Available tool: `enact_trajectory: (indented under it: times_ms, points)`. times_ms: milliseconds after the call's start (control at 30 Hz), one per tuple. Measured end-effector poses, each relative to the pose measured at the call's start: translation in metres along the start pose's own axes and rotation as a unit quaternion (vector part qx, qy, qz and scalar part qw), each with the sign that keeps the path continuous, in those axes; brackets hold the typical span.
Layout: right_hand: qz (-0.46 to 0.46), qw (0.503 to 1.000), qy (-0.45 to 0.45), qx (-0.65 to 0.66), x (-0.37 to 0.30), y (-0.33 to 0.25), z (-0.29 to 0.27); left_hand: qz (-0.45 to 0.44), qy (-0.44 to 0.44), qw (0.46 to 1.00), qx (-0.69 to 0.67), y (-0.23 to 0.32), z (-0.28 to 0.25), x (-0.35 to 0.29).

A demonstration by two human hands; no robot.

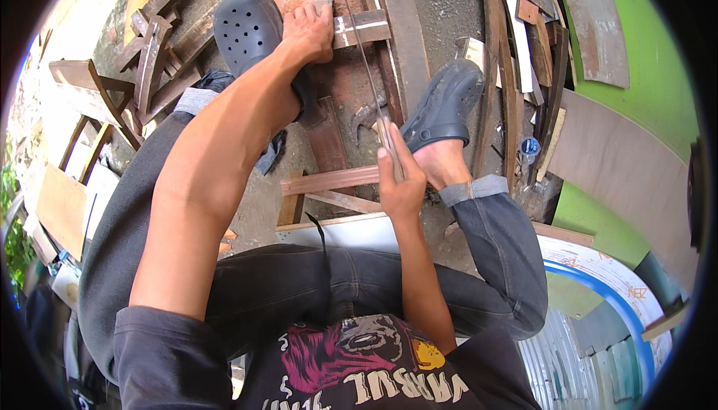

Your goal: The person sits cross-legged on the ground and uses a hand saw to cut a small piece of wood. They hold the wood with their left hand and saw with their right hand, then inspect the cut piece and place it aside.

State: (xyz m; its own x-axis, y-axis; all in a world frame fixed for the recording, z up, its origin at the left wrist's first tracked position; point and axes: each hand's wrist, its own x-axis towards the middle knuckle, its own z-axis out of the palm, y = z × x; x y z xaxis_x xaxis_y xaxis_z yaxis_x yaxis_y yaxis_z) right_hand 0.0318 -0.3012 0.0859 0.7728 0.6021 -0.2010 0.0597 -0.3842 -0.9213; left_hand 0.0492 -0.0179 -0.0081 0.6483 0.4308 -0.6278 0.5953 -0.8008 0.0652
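My right hand [402,185] is closed around the handle of a handsaw [368,69]. The saw's thin blade, seen nearly edge-on, points away from me and crosses a short wooden piece [374,32] with a white stripe. My left hand [308,32] presses down and grips this piece at its left end, fingers curled over the far side. Beneath the wood runs a long board [404,28]. A claw hammer [365,117] lies on the ground just left of the saw handle. My feet, in dark clogs, flank the work: left clog [243,28], right clog [449,99].
Wood offcuts [153,58] are piled at the far left. Long planks [490,58] and scraps lie beyond my right foot, near a blue-capped container [529,148]. A wooden frame [333,180] lies before my lap. Curved plywood [621,141] and green sheets stand at right.
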Motion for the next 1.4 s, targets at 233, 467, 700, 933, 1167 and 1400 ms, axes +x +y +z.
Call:
enact_trajectory:
  times_ms: [233,467,700,933,1167,1400]
  points:
    - [0.036,0.999,0.0,-0.02,0.06,-0.002,0.025,0.0,0.026,1.0,-0.015,0.005,0.001,0.003]
    - [0.053,0.997,-0.018,-0.046,0.066,-0.022,0.031,-0.005,0.088,0.996,-0.007,0.0,0.007,-0.003]
    - [0.013,1.0,-0.002,0.027,0.075,0.002,0.041,0.018,0.188,0.981,0.041,-0.006,0.016,0.02]
    - [0.02,0.998,-0.044,0.026,0.109,-0.044,0.059,-0.018,0.182,0.982,-0.042,-0.043,0.016,0.046]
    - [0.034,0.998,-0.042,-0.038,0.124,-0.028,0.045,-0.029,0.101,0.993,-0.058,-0.019,-0.009,0.04]
    - [0.068,0.994,-0.063,-0.056,0.056,-0.062,0.014,-0.031,0.086,0.992,-0.086,-0.035,-0.016,0.023]
